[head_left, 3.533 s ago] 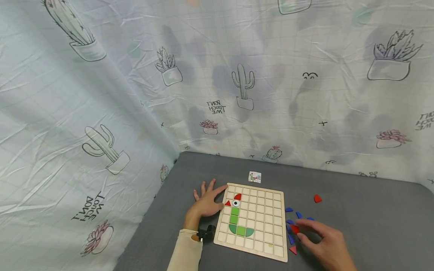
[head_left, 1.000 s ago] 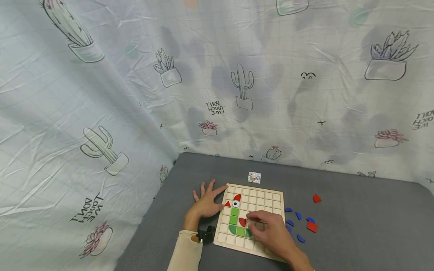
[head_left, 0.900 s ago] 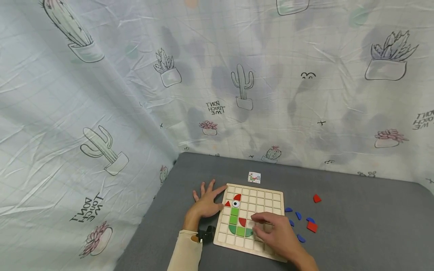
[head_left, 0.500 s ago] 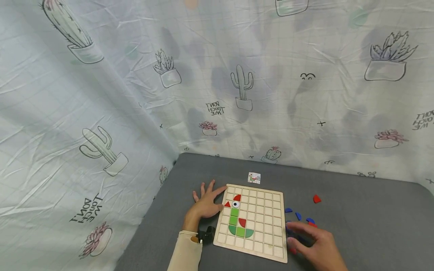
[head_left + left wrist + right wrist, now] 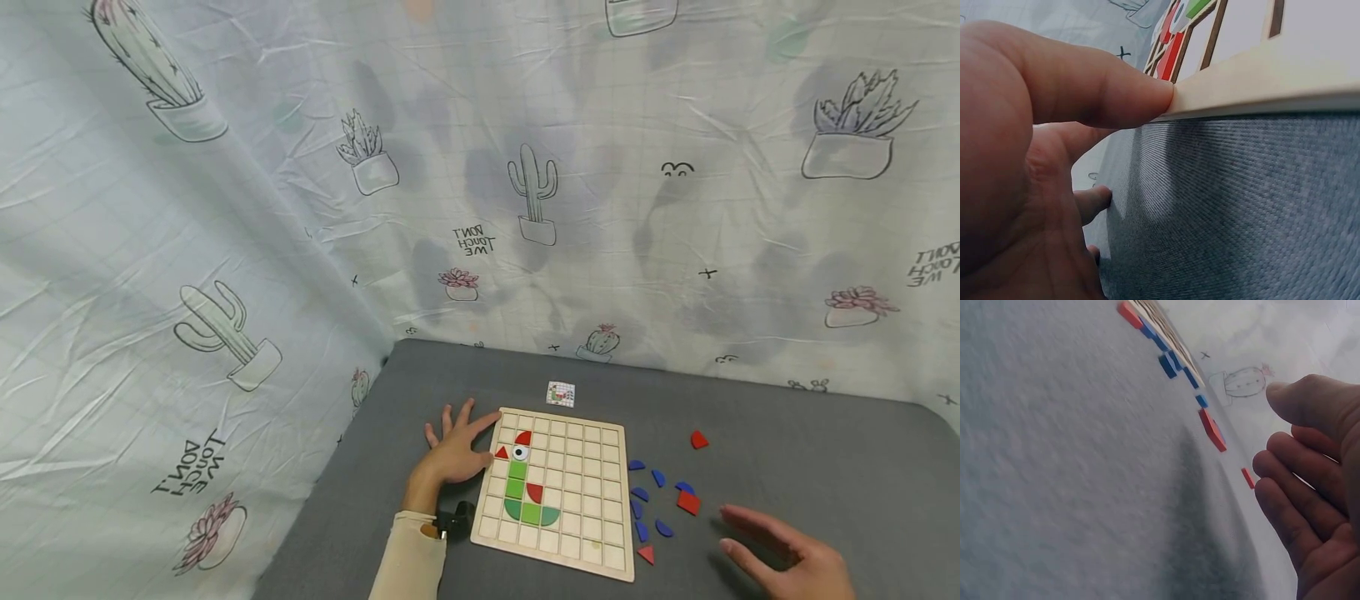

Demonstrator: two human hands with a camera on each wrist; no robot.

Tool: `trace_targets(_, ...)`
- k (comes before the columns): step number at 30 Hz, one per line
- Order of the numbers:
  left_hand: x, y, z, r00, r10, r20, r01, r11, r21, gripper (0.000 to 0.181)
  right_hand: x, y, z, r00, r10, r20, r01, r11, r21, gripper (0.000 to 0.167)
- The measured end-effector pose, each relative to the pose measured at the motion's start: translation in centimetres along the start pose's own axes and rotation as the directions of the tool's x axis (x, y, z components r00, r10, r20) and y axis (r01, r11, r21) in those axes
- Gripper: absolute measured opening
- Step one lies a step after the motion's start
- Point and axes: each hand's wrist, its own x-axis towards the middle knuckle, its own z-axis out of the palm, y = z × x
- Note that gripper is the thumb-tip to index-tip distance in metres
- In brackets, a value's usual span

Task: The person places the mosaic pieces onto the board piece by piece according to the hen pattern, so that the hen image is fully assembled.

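Observation:
A wooden grid board [image 5: 573, 482] lies on the table, with a figure of green squares [image 5: 517, 479], dark green quarter rounds [image 5: 551, 517], red pieces [image 5: 534, 493] and an eye tile [image 5: 520, 452]. My left hand [image 5: 452, 454] is spread at the board's left side. Its thumb [image 5: 1100, 87] touches the wooden edge in the left wrist view. Over the table to the right, my right hand [image 5: 795, 554] holds nothing, its fingers loosely bent and thumb apart. The nearest loose piece is a red square [image 5: 688, 502], left of the fingertips.
Several blue rounded pieces [image 5: 664, 527] lie along the board's right side. A red triangle [image 5: 647, 555] sits near its lower right corner, and another red piece [image 5: 699, 439] lies farther back. A small pattern card [image 5: 560, 394] rests behind the board. Printed cloth [image 5: 615, 208] hangs around the grey table.
A red quarter round went from my right hand onto the board beside the green squares. The right hand then drew back rightward past the loose pieces. My left hand stayed put.

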Motion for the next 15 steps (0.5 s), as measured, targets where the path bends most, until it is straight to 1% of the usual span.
trace_targets(5,0.1,-0.1,0.0,1.0,-0.014,-0.003,0.014,0.999,0.032,0.073,0.8,0.6,0.0,0.999,-0.023,0.043,0.027,0.995,-0.093,0.044)
trace_targets(8,0.1,-0.1,0.0,1.0,-0.013,-0.005,0.013,1.0,0.019,0.073,1.6,0.7,0.3,0.996,-0.032,0.08,0.043,0.989,-0.14,0.048)
trace_targets(13,0.0,0.0,0.0,1.0,-0.002,0.001,0.002,1.0,-0.004,0.072,2.6,0.6,0.9,0.991,-0.077,0.109,0.102,0.964,-0.246,0.05)
trace_targets(15,0.0,0.1,0.0,1.0,-0.001,0.005,0.001,1.0,-0.004,0.072,3.0,0.5,1.1,0.989,-0.095,0.114,0.122,0.958,-0.259,0.049)
